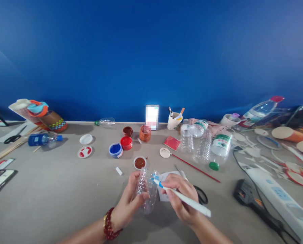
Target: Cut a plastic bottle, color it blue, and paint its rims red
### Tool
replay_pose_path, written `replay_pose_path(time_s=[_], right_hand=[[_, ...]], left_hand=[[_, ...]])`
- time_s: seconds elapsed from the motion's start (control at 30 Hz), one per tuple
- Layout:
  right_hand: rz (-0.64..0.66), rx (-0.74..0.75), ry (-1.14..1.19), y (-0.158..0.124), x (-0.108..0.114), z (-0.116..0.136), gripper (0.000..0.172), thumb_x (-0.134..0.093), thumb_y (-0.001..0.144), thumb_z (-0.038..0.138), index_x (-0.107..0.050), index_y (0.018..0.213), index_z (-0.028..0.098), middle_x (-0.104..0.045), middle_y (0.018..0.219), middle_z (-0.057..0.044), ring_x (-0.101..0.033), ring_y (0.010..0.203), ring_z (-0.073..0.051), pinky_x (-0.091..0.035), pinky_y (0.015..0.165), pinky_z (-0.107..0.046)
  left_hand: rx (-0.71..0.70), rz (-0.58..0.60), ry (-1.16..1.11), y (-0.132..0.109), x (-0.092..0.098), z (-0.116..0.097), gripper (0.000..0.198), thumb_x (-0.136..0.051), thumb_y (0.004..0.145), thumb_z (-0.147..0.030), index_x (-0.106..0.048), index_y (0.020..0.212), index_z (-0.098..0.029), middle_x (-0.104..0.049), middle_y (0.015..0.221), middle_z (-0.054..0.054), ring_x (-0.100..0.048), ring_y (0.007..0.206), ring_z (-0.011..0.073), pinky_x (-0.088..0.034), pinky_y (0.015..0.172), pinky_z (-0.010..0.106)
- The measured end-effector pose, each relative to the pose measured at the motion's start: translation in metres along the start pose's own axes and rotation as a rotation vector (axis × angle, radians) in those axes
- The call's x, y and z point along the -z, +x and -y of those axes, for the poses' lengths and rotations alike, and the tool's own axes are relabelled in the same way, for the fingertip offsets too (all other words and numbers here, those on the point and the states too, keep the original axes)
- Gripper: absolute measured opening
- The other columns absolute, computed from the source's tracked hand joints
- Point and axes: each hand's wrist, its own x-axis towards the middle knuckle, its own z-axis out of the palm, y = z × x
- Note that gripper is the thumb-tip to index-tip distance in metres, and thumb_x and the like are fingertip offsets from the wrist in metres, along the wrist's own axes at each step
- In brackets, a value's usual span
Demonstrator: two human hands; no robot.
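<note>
A clear ribbed plastic bottle piece (151,202) is held by my left hand (131,200), which has its fingers and thumb wrapped round the near left side. My right hand (181,194) grips a white marker pen (192,202) with a blue band, its tip touching or very close to the plastic. Blue marks (155,176) show on the plastic near the tip. Under my right hand lie a white sheet of paper (164,196) and scissors with black handles (202,195), both partly covered. A small white cap-like piece (119,170) rests to the left of the bottle piece.
Beyond my hands stand open paint pots, blue (115,149), red (126,143) and brown (140,162). A red-handled brush (195,166) lies across a white disc (165,152). Clear bottles (203,149) cluster right, near a black glue gun (253,203) and power strip (278,196).
</note>
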Motion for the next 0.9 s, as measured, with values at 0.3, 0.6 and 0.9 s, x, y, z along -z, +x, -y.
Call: replay_pose_path(time_s=[0.3,0.6,0.9], right_hand=[[-0.003,-0.007,0.02,-0.0023,0.0002,-0.0011,0.019,-0.05,0.085,0.008,-0.062,0.09,0.022,-0.064,0.061,0.001,-0.061,0.053,-0.014,-0.051,0.055,-0.028],[0.023,0.02,0.015,0.002,0.0,0.0016,0.021,-0.051,0.083,0.008,-0.063,0.092,0.023,-0.064,0.06,0.002,-0.061,0.052,-0.015,-0.051,0.054,-0.027],[0.009,0.022,-0.062,-0.003,-0.0002,-0.0014,0.019,-0.051,0.084,0.01,-0.063,0.09,0.023,-0.065,0.06,0.0,-0.063,0.054,-0.016,-0.053,0.057,-0.029]], left_hand=[[-0.002,-0.014,-0.007,0.0011,-0.0009,-0.0033,0.048,-0.064,0.086,-0.05,-0.046,0.121,-0.023,-0.059,0.091,0.002,-0.055,0.081,0.0183,-0.048,0.073,0.03],[-0.042,0.01,0.061,0.0,0.0018,-0.0005,0.048,-0.061,0.089,-0.05,-0.044,0.124,-0.023,-0.059,0.093,0.003,-0.056,0.081,0.0188,-0.048,0.075,0.032],[-0.066,-0.028,0.056,0.0008,-0.0008,-0.0044,0.044,-0.064,0.088,-0.045,-0.047,0.122,-0.023,-0.062,0.101,0.005,-0.058,0.09,0.0224,-0.047,0.08,0.034]])
